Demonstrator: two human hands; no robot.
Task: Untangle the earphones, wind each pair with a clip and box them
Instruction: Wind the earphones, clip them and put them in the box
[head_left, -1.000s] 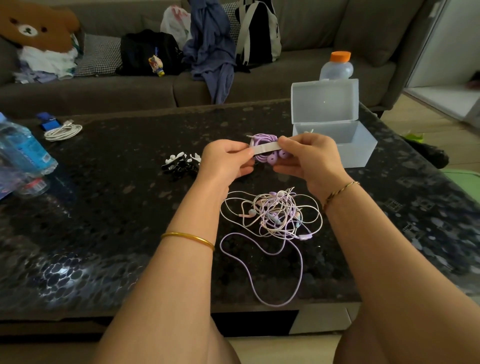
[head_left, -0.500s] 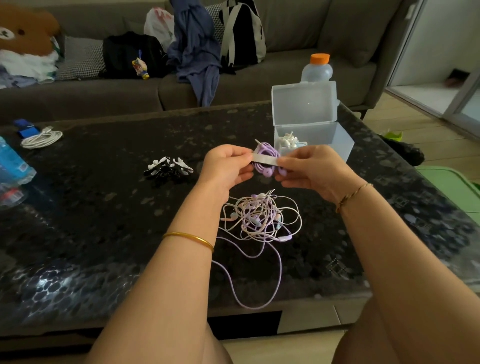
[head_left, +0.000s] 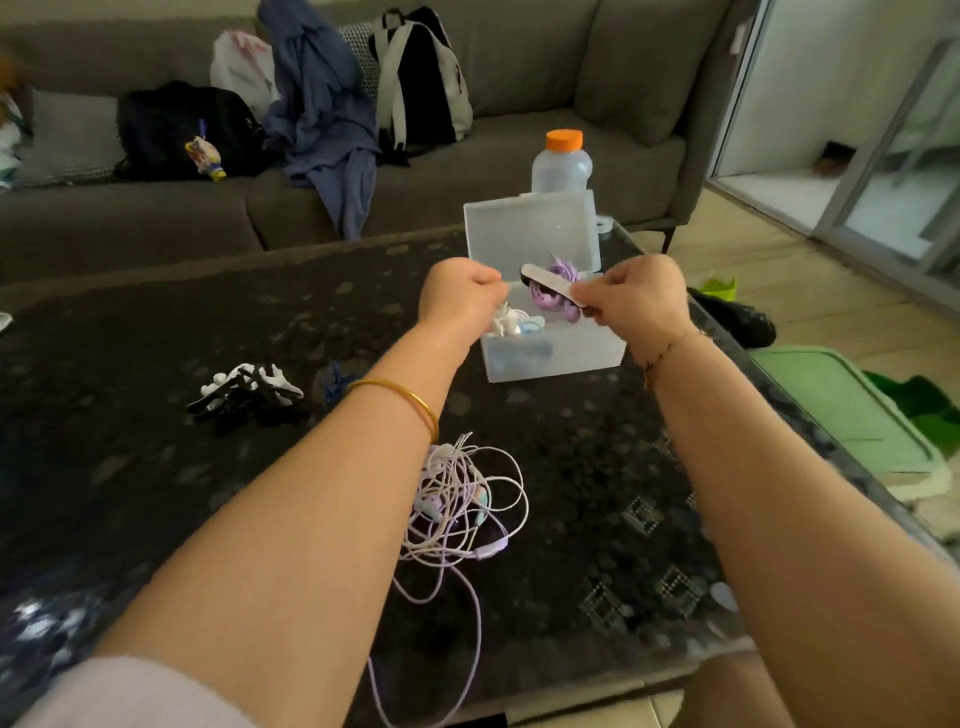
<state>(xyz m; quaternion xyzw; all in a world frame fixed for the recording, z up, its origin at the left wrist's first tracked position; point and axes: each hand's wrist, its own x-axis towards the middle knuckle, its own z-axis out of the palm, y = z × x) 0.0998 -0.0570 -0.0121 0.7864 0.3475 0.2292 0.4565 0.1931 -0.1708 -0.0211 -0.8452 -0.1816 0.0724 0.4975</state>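
My right hand pinches a flat white clip that binds a wound purple earphone bundle, holding it over the open translucent box. White and pale blue earphone bundles lie inside the box. My left hand is curled in a fist just left of the box, apart from the clip; nothing shows in it. A tangle of white and purple earphones lies on the dark table between my forearms. A pile of black and white clips sits to the left.
The box's lid stands upright behind it, with an orange-capped bottle further back. A grey sofa with bags and clothes runs along the far side. The table's right edge borders a green bin lid.
My right hand has carried the clipped purple bundle forward to above the box. My left hand has let go of the clip and closed into a fist. The view has shifted forward and right.
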